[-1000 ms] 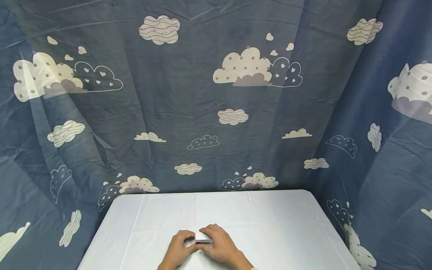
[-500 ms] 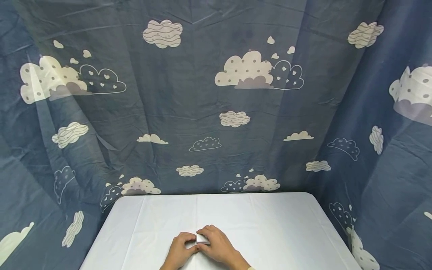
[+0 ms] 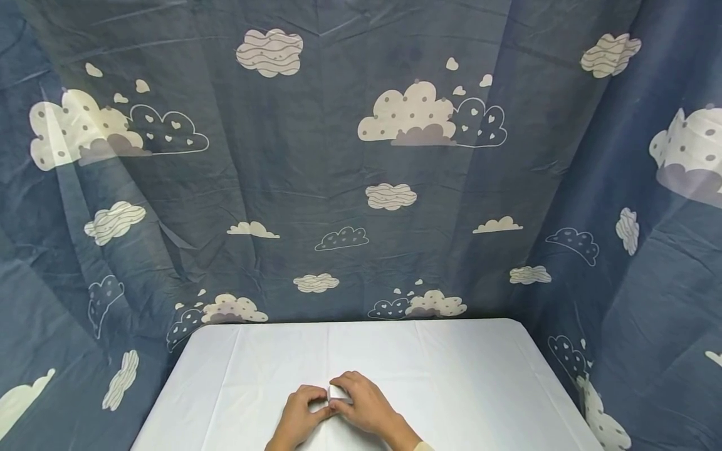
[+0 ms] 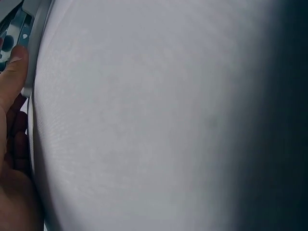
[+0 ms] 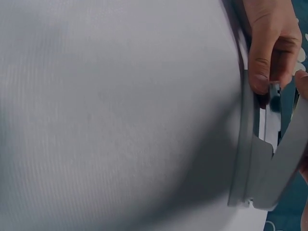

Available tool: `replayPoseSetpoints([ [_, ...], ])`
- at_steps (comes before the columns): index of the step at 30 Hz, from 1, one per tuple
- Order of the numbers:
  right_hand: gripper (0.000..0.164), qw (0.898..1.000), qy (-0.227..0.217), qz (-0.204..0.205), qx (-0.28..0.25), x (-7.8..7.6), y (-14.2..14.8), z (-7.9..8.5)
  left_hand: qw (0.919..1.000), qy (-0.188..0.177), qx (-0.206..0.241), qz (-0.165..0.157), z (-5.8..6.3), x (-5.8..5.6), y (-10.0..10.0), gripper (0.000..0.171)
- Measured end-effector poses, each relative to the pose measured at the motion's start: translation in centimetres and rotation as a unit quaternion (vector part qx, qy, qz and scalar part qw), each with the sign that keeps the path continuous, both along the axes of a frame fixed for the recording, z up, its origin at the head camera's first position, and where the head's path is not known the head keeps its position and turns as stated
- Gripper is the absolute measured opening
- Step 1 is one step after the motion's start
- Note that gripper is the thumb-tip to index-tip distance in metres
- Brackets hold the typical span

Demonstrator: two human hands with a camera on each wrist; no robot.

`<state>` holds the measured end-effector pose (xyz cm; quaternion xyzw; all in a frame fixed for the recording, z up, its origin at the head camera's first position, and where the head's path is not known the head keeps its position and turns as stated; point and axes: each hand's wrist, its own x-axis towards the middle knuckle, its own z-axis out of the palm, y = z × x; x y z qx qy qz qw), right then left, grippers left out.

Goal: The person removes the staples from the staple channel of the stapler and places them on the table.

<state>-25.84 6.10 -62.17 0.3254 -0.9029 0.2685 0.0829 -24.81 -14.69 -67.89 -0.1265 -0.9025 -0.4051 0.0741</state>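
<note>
A small white-grey object [image 3: 339, 393] sits between the two hands over the near part of the table; its kind is not clear. In the right wrist view, its grey plastic body [image 5: 269, 168] has two leaves spread in a V, with a shiny strip [image 5: 273, 122] inside. My left hand [image 3: 297, 418] pinches its left edge with thumb and forefinger. My right hand [image 3: 370, 406] holds it from the right, fingers over the far edge and thumb along the near side. In the left wrist view, a thumb [image 4: 15, 72] rests against the grey edge. The hands hide much of it.
A white cloth-covered table [image 3: 451, 369] spreads around the hands, with its rounded far edge near the curtain. Dark blue curtains [image 3: 316, 156] with cloud prints hang behind and on both sides.
Both hands stay on the object. Its white top and dark near edge show less now, with the right fingers and thumb covering more of it. The head view shifts slightly.
</note>
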Motion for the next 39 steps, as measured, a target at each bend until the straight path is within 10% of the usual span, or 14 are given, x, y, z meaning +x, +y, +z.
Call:
replayPoseSetpoints([
  [39, 0.033, 0.990, -0.067, -0.040, -0.116, 0.2, 9.4, 2.3, 0.9990, -0.044, 0.007, 0.002, 0.7, 0.2, 0.0, 0.028],
])
